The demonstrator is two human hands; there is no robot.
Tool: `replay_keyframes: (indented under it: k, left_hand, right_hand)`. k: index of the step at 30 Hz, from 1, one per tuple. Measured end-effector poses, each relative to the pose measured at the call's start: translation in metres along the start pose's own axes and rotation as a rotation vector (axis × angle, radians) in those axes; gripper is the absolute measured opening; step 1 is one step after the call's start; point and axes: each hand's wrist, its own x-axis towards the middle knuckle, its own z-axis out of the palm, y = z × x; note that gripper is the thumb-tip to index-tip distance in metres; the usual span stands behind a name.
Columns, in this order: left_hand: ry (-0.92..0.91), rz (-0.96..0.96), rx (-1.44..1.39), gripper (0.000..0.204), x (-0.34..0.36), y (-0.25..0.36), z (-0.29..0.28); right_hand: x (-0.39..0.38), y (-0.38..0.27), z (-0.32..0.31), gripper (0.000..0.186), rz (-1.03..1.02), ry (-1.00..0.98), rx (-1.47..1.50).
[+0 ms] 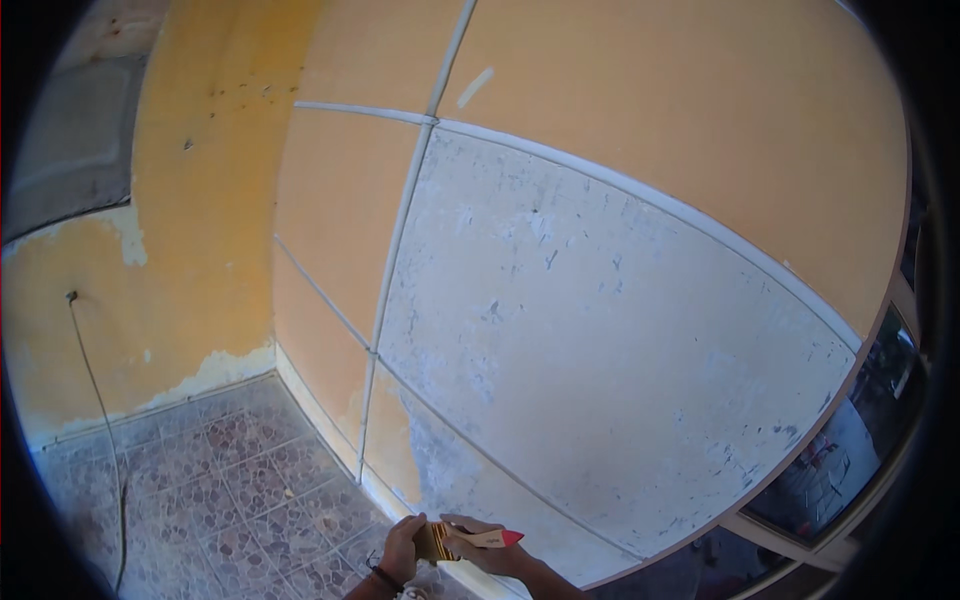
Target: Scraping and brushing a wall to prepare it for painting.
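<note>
A flat paintbrush (492,539) with a pale wooden handle and a red tip lies across both my hands at the lower edge, its handle end toward the right. My right hand (510,562) grips the handle close to the metal band. On the bristle side, my left hand (402,548) has its fingers closed on the brush head, and a dark band circles that wrist. Beyond the hands rises a wall panel (600,350) with a patchy white and grey surface, bordered by pale strips (395,240).
Peach-orange panels (680,110) surround the patchy one. At left stands a yellow wall (215,200) with peeling paint and a hanging cable (95,375). Patterned tiles (235,470) cover the floor. Framed glass panes (840,465) border the wall at right.
</note>
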Motion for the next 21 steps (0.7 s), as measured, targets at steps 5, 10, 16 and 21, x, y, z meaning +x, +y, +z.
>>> replay_keyframes:
  k: [5, 10, 16, 21]
  left_hand:
    - [-0.093, 0.138, 0.106, 0.021, 0.065, 0.062, 0.045]
    - [-0.274, 0.462, 0.39, 0.024, 0.12, 0.154, 0.126]
    - [-0.291, 1.679, 0.939, 0.03, 0.173, 0.269, 0.237]
    - [-0.185, 2.08, 1.049, 0.041, 0.208, 0.355, 0.301]
  right_hand:
    - [0.045, -0.03, -0.052, 0.037, -0.167, 0.202, -0.017]
    - [0.081, -0.065, -0.124, 0.033, -0.359, 0.615, -0.136]
    - [0.117, -0.116, -0.198, 0.036, -0.823, 1.099, -0.314]
    - [0.146, -0.179, -0.238, 0.031, -0.905, 1.204, -0.444]
